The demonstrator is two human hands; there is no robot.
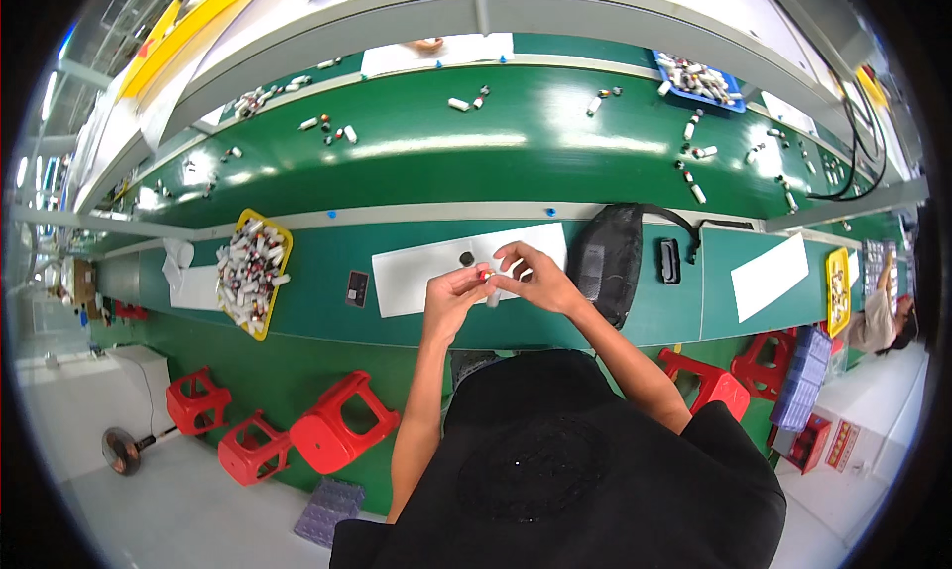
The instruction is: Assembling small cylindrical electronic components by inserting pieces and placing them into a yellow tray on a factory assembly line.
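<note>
Both of my hands are raised over a white sheet on the green bench, their fingertips meeting. My left hand pinches a small white cylinder whose upper end shows a bit of red and yellow. My right hand is curled over the same piece, its thumb and finger closed on it; the fingers hide part of it. Just beyond my left fingertips, a small round black cap sits on the sheet.
To the left stands a yellow tray heaped with similar cylinders; a dark card-like object lies nearer. A black bag and black holder are at right. Beyond, cylinders dot the green conveyor. Red stools stand below the bench.
</note>
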